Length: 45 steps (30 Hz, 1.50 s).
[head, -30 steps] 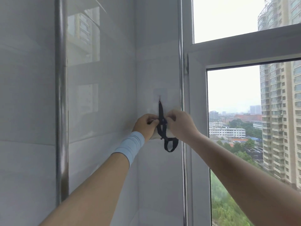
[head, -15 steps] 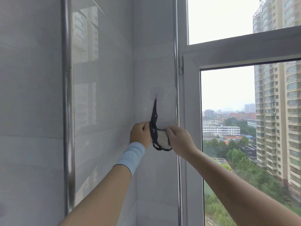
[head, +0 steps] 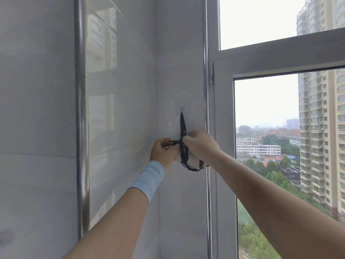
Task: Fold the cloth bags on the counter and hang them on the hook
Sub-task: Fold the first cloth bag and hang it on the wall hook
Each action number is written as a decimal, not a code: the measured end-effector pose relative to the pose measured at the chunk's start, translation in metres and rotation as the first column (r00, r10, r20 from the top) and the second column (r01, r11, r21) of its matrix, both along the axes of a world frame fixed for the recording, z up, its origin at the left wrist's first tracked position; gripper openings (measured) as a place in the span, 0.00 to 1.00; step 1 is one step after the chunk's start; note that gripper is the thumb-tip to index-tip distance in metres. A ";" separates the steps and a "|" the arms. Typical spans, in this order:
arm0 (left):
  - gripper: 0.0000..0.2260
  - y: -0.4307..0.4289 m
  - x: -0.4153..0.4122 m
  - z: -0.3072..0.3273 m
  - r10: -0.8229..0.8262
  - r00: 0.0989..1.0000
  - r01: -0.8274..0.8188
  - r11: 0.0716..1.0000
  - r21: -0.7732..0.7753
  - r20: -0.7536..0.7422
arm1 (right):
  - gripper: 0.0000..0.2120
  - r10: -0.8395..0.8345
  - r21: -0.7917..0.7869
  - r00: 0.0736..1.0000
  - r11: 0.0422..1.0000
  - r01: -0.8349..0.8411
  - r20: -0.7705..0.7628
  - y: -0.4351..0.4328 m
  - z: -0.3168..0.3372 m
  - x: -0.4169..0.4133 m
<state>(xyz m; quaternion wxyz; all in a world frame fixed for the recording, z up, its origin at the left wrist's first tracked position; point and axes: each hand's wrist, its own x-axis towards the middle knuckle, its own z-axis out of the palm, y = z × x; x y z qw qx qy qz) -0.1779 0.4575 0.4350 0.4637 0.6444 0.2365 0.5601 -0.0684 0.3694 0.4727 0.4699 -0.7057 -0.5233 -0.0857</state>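
Note:
A small folded white cloth bag point(head: 193, 161) with black straps hangs against the white tiled wall. One black strap point(head: 182, 124) runs straight up to a small clear hook point(head: 181, 108) on the wall. My left hand point(head: 163, 152) pinches a strap end pulled out to the left of the bundle. My right hand point(head: 202, 144) grips the bundle and straps from the right. Another black strap loops under the bundle. Most of the bag is hidden behind my hands.
A vertical metal pipe point(head: 81, 118) runs down the wall to the left. A thinner pipe point(head: 205, 71) stands in the corner beside the white window frame point(head: 224, 128). High-rise buildings show through the glass on the right.
The loose strap loop that hung below the bag is now wrapped around the bundle. My left hand has pulled a strap end out to the left. The view has shifted slightly.

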 end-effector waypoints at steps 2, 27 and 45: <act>0.23 -0.001 -0.001 0.004 -0.083 0.996 0.083 0.994 -0.070 0.012 | 0.21 0.026 -0.031 0.995 0.999 -0.029 -0.099 0.007 0.012 -0.007; 0.06 -0.007 -0.012 -0.009 0.183 0.975 -0.157 0.968 0.197 -0.122 | 0.15 -0.089 -0.024 0.967 0.995 0.097 0.240 0.018 0.011 -0.005; 0.09 -0.003 0.003 0.006 0.267 0.933 -0.216 0.951 0.220 -0.241 | 0.16 0.019 -0.059 0.955 0.998 -0.001 0.295 0.003 -0.019 0.026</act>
